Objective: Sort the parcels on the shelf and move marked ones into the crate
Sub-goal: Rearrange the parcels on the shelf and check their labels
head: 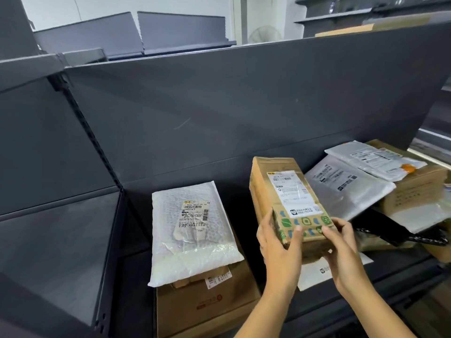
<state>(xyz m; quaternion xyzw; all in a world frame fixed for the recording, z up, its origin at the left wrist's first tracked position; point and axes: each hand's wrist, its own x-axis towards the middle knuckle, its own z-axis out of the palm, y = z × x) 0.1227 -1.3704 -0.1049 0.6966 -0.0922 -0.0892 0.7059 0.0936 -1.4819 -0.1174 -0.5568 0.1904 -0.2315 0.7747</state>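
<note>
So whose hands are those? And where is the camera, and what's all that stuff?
There is no machine here, just a person. The camera sits on the person's head and looks forward and down, so you see two arms reaching in from the bottom of the picture. The left hand and the right hand both grip the near end of a brown cardboard parcel with a white label on top. Behind it is a dark grey shelf. To the left, a white bubble mailer lies on top of a cardboard box. To the right is a heap of more parcels: a grey plastic bag, a white bag and another box beneath them.
</note>
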